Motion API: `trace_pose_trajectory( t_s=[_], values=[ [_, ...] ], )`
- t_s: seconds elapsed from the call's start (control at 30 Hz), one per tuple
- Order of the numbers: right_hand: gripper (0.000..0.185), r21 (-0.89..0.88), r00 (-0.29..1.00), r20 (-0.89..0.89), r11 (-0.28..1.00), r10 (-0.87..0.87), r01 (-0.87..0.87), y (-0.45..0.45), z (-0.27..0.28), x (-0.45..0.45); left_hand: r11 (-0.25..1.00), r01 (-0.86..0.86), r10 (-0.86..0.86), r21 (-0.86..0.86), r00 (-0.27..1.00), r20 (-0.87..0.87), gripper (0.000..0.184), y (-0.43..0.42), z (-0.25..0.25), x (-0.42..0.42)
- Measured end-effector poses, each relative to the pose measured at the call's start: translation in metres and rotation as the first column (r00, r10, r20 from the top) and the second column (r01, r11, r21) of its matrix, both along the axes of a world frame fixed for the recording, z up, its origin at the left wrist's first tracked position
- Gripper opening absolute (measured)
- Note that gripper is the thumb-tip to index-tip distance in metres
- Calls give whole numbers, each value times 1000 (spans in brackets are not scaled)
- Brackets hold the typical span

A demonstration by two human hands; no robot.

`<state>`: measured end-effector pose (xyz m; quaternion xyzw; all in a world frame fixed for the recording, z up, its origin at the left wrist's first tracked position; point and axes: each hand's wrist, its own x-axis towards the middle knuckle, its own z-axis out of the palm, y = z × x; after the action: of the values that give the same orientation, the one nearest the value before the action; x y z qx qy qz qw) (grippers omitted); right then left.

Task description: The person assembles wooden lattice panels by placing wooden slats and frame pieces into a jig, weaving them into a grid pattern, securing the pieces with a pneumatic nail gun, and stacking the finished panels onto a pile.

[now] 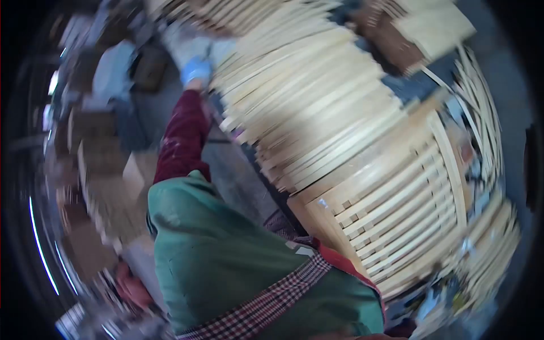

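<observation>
Okay, the gloved left hand [196, 70] is out just beside the near ends of the pale slats [317, 96], their long axis slanting away rightward; it's the nearer hand. Blur hides whether its grip is spread or closed. A slatted wooden panel [455, 170] lies closer to the body, seemingly flat.

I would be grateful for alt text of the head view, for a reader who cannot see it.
A blue-gloved left hand reaches out beside a long row of pale wooden strips, in a motion-blurred, tilted view. Nearer the wearer's green garment lies a slatted wooden piece with a curved rail; whether the hand grips anything is unclear.
</observation>
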<state>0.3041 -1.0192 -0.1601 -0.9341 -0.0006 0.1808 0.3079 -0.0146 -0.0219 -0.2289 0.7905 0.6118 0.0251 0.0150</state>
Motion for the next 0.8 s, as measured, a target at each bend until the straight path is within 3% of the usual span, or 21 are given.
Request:
trace_pose_trajectory(
  t_s=[0.03, 0.07, 0.1, 0.13, 0.17, 0.2, 0.23, 0.27, 0.3, 0.33, 0.37, 0.43, 0.5, 0.53, 0.57, 0.6, 0.67, 0.73, 0.77, 0.8],
  values=[
    [70, 115, 975, -43, 969, -216, 220, 17, 0, -25, 997, -3, -2, -84, 998, -63, 44, 36, -27, -13],
    [71, 160, 934, -139, 923, -330, 350, 61, 22, -48, 983, 26, -29, -180, 999, -14, 50, 56, -42, -15],
    [70, 155, 909, -133, 898, -394, 412, 45, 12, -58, 984, 118, -131, -130, 987, -92, 53, 114, -95, -37],
    [61, 3, 916, -78, 919, -393, 395, -5, -11, -60, 982, 137, -153, -127, 980, -123, 52, 109, -91, -26],
    [52, -33, 904, -22, 904, -426, 425, -18, -19, -69, 980, 157, -175, -124, 972, -154, 51, 102, -85, -14],
    [51, -193, 869, 63, 849, -490, 493, -50, -37, -71, 982, 120, -142, -148, 979, -144, 51, 123, -87, -21],
    [54, -212, 866, 75, 840, -495, 499, -80, -53, -75, 956, 11, -68, -293, 980, -185, 52, 139, -86, -16],
    [57, -209, 868, 76, 843, -491, 495, -94, -67, -76, 974, 113, -172, -195, 933, -317, 50, 151, -89, -15],
    [61, -242, 859, 103, 825, -501, 510, -103, -78, -77, 922, -64, -66, -382, 945, -320, 53, 101, -44, 16],
    [65, -273, 852, 120, 808, -510, 522, -98, -87, -81, 960, -10, -99, -281, 923, -371, 57, 123, -72, 3],
    [61, -371, 855, 271, 771, -443, 518, -95, -99, -86, 976, 29, -109, -218, 925, -365, 59, 128, -82, -1],
    [76, -356, 828, 295, 749, -478, 559, -103, -114, -90, 993, -91, 66, -75, 958, -279, 55, 110, -80, 0],
    [83, -402, 831, 282, 728, -479, 556, -103, -116, -97, 984, -126, 89, -127, 960, -265, 46, 114, -75, -2],
    [86, -464, 840, 255, 701, -479, 542, -91, -106, -97, 922, -236, 274, -308, 958, 87, 41, 131, -85, -21],
    [88, -522, 848, 230, 674, -478, 522, -79, -98, -98, 821, -256, 483, -510, 787, 383, 36, 147, -92, -42],
    [89, -521, 850, 236, 678, -470, 519, -72, -94, -103, 781, -129, 575, -610, 528, 624, 23, 155, -92, -60],
    [92, -517, 860, 244, 690, -448, 506, -77, -96, -115, 863, -13, 493, -506, 249, 834, 20, 41, -4, -27],
    [93, -503, 865, 280, 704, -416, 501, -90, -106, -131, 746, 384, 603, -545, -42, 796, 19, 53, 0, -52],
    [93, -532, 869, 305, 688, -389, 494, -104, -120, -139, 734, 487, 643, -473, -273, 716, 17, -31, 46, 0],
    [93, -560, 875, 329, 672, -356, 484, -113, -127, -142, 732, 484, 636, -479, -232, 736, 12, -63, 62, 27]
  ],
)
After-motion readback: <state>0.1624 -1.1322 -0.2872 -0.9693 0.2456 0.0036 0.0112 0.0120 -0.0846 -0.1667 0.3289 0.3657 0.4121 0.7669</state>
